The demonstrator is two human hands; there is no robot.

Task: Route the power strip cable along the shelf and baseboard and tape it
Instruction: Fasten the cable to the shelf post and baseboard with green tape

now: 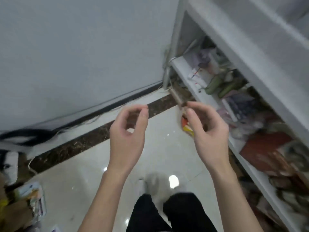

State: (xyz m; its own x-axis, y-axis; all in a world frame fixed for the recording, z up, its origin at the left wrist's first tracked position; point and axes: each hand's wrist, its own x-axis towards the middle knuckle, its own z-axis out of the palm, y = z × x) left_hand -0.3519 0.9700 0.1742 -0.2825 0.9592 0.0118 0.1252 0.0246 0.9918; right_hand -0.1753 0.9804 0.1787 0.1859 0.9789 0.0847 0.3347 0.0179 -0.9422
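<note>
Glossy pale tiles (pixel 167 153), speckled brown border (pixel 80 141); hands (pixel 127 129) (pixel 209 131) pinch brownish tape (pixel 183 104).

White shelf (pixel 250 52), grey wall (pixel 75 56), black baseboard (pixel 117 97), brown-speckled floor border (pixel 80 141), white tiles (pixel 83 190).

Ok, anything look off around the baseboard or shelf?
The thin white cable lies slack and wavy along the baseboard, not flush. An orange-yellow packet sits on the floor by the shelf. Blur hides detail.
</note>
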